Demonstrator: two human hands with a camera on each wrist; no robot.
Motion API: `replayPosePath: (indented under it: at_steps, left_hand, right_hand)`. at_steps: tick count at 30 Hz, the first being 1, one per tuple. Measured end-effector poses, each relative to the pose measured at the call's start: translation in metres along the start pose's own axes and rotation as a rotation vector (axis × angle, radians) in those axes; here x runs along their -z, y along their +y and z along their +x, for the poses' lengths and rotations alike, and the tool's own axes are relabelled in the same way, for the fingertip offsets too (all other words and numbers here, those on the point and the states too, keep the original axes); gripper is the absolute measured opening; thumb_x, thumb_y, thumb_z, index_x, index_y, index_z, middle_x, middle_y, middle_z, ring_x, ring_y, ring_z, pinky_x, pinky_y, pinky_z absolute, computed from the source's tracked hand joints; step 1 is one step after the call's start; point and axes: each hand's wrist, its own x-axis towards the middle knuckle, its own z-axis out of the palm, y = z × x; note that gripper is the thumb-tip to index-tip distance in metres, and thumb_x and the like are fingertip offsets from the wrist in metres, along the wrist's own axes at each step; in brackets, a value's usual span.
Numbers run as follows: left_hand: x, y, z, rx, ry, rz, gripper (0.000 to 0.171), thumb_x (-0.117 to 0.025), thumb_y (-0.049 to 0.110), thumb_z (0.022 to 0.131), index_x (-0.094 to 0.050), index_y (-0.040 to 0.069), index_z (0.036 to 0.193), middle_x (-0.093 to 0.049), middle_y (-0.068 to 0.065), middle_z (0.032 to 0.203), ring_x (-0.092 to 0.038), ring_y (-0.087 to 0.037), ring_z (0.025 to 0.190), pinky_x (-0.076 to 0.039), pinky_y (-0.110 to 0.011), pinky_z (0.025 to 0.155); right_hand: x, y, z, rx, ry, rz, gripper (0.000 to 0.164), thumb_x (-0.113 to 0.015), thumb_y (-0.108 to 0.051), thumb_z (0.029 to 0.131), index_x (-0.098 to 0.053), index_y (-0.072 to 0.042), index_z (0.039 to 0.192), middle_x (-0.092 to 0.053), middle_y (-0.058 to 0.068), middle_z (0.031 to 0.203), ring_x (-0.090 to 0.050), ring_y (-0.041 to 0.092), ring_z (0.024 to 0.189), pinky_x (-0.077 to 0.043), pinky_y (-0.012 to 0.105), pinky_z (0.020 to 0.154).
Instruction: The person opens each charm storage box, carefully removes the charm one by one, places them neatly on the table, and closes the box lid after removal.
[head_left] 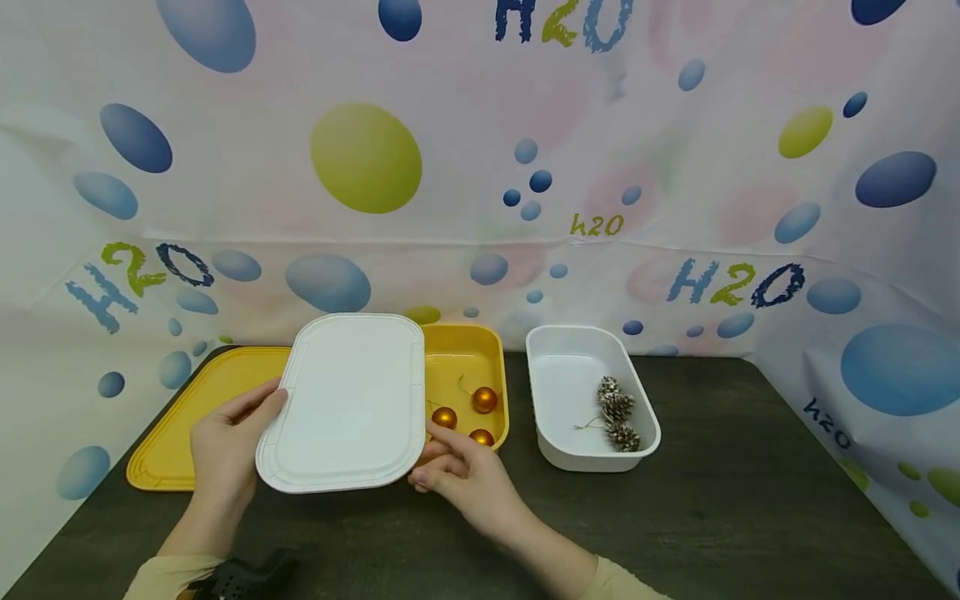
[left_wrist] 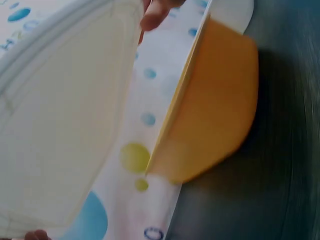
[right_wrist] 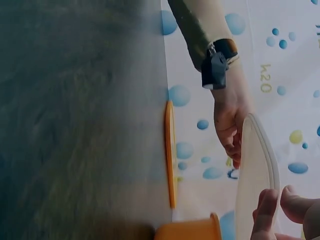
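1. The left hand (head_left: 228, 442) is pinching the left edge of the white lid (head_left: 345, 400), thumb and fingers nearly together.
2. The right hand (head_left: 471, 479) is pinching its lower right edge.
3. The white lid is hanging above the table (head_left: 720, 500), partly hiding the yellow container (head_left: 467, 350), which is holding golden baubles (head_left: 484, 400).

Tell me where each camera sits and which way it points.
Head: worn on the head, facing forward and down at the white lid, yellow box and white box; left fingers, right fingers and both forearms show.
Left wrist: worn there, picture turned sideways, looking past the lid at the yellow box's outer side; a few fingers show at the edges.
Right wrist: worn there, also sideways, facing the lid's edge and the left forearm's black device; right fingers show too.
Shared: both wrist views show lid and yellow box.
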Motion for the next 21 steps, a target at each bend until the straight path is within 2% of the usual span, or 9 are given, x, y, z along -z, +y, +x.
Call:
replayPosePath:
  at_steps: [5,8,12,16,21]
  left_hand:
    - [0.020,-0.003,0.010,0.031,0.003,-0.023,0.040,-0.083,0.025,0.074,-0.074,0.007,0.108,-0.069,0.012,0.084,-0.065,-0.007,0.072,-0.053,-0.017,0.061]
    - [0.029,-0.006,0.014,0.056,0.015,-0.038,0.037,-0.084,0.024,0.072,-0.075,0.009,0.105,-0.069,0.011,0.082,-0.065,-0.006,0.070,-0.054,-0.017,0.059]
    - [0.036,-0.012,0.019,0.089,0.028,-0.011,0.036,-0.085,0.025,0.072,-0.076,0.011,0.103,-0.068,0.012,0.080,-0.065,-0.006,0.069,-0.053,-0.017,0.058]
    - [0.041,-0.020,0.024,0.100,0.022,0.058,0.039,-0.083,0.029,0.073,-0.075,0.011,0.107,-0.066,0.014,0.079,-0.064,-0.005,0.069,-0.053,-0.017,0.058]
    - [0.047,-0.031,0.031,0.105,0.006,0.142,0.035,-0.081,0.028,0.076,-0.075,0.011,0.106,-0.065,0.016,0.077,-0.063,-0.003,0.068,-0.053,-0.017,0.058]
  right_hand:
    - [-0.015,0.003,0.001,-0.009,-0.074,0.012,0.057,-0.061,-0.001,0.092,-0.039,-0.001,0.144,-0.062,0.011,0.113,-0.065,0.021,0.099,-0.053,0.027,0.082]
    - [-0.022,0.007,0.002,0.006,-0.115,-0.001,0.059,-0.062,0.000,0.091,-0.037,0.000,0.144,-0.062,0.009,0.115,-0.064,0.016,0.102,-0.052,0.026,0.083]
    - [-0.029,0.012,0.004,0.000,-0.135,-0.020,0.061,-0.061,0.004,0.090,-0.034,0.003,0.145,-0.060,0.008,0.117,-0.063,0.014,0.103,-0.052,0.025,0.084]
    - [-0.034,0.016,0.005,-0.047,-0.153,-0.030,0.064,-0.059,0.009,0.089,-0.030,0.002,0.147,-0.058,0.007,0.119,-0.061,0.015,0.106,-0.051,0.025,0.085]
    - [-0.036,0.020,0.006,-0.169,-0.248,-0.012,0.073,-0.054,0.014,0.089,-0.019,-0.002,0.151,-0.048,0.007,0.134,-0.054,0.021,0.119,-0.050,0.026,0.088]
